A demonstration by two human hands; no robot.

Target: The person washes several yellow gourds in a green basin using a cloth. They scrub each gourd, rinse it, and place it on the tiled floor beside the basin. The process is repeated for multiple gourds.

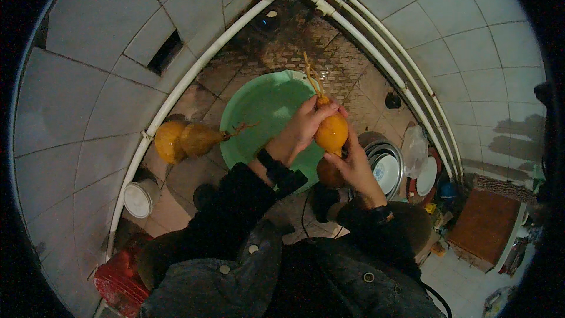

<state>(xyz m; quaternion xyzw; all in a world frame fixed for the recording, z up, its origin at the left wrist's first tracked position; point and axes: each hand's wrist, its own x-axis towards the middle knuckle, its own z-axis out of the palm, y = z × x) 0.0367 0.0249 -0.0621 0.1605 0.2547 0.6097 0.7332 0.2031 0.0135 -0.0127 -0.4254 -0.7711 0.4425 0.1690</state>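
Both hands hold a wet orange bottle gourd with a dry, twisted stem pointing away from me. My left hand wraps its stem end, the thumb lying across it. Fingers of my right hand grip the narrow part nearer to me. Just below that part shows a darker brown rounded form; I cannot tell whether it belongs to the same gourd. Under and left of the hands stands a light green plastic basin. Another orange gourd lies left of the basin, its stem reaching over the rim.
White pipes run along the tiled walls. A lidded white bucket stands left, near a red plastic item. Stacked metal basins, a clear plastic bag and a brown-topped cabinet are right.
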